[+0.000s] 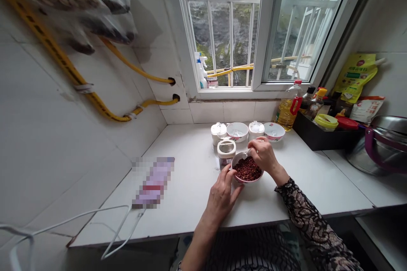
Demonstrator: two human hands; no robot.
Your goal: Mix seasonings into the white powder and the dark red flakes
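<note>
A white bowl [246, 181] with a pink rim stands near the middle of the white counter, filled with dark red dried pieces [248, 169]. My left hand [221, 192] holds the bowl's left side, thumb near its front and fingers at the rim. Over the bowl's back right edge, my right hand [263, 155] is closed on a white spoon [245, 156], whose end dips toward the red pieces. Just behind my left hand stands an open square-topped jar [226, 149]. Two white lidded jars [218, 130] and two bowls [238, 131] form a row behind.
An oil bottle [288, 108] and a black box [313, 133] of condiments stand at the back right, with a metal pot [378, 148] beyond. A blurred purple packet [152, 184] lies on the left, near a white wire rack [119, 230]. A barred window is behind the counter.
</note>
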